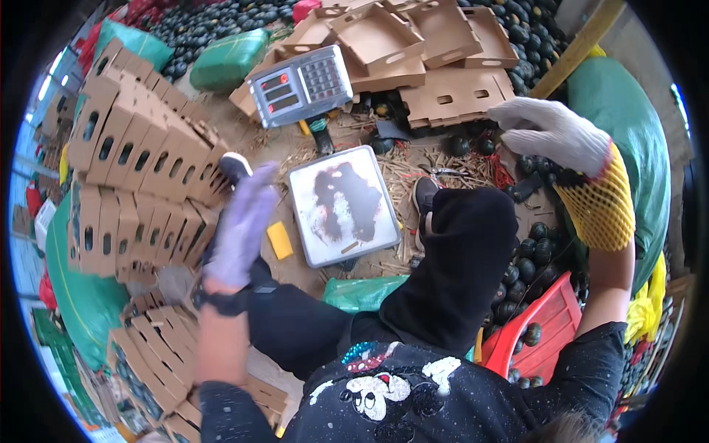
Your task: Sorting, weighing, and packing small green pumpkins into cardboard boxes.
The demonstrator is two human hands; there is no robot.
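Note:
My left hand (pixel 246 225), in a pale purple glove, is raised left of the scale platform (pixel 373 258). Its fingers stretch out, slightly smeared by motion, and nothing shows in them. Out to the right is my right hand (pixel 557 133) in a white knit glove, a yellow foam mesh sleeve (pixel 602 203) around its wrist. Thumb and fingers stand apart, with nothing visible between them. A flat cardboard piece (pixel 454 111) lies just beyond those fingertips. The platform's grey-white top has a dark smudge and carries only a small brown scrap. Its keypad display (pixel 299 85), with lit red digits, stands behind it.
Open cardboard trays (pixel 377 37) are piled at the back, before heaped dark green squash (pixel 214 33). Stacked cardboard boxes (pixel 140 159) line the left. Beside my right arm are a green sack (pixel 624 140) and a red plastic chair (pixel 543 332). Dry stalks litter the floor.

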